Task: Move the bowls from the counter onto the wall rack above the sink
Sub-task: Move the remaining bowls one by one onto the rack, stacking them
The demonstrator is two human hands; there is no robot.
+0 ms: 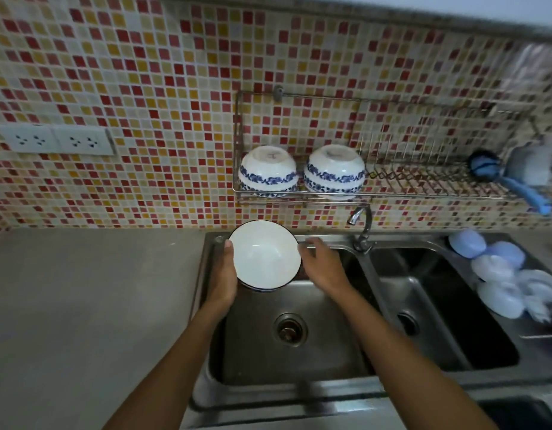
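A white bowl (264, 254) with a dark rim is held upright above the left sink basin. My left hand (222, 276) grips its left side, thumb on the rim. My right hand (322, 266) touches its right rim with fingers spread around it. On the wire wall rack (423, 193) above the sink, two white bowls with blue flower bands sit upside down side by side at the left end: one (267, 172) and the other (334, 170).
A curved tap (361, 225) stands between the two steel basins (299, 352). A blue-handled brush (491, 172) and a grey cup (530, 166) occupy the rack's right end. Several white and pale blue dishes (501, 274) lie right of the sink. Wall sockets (54, 139) are at left.
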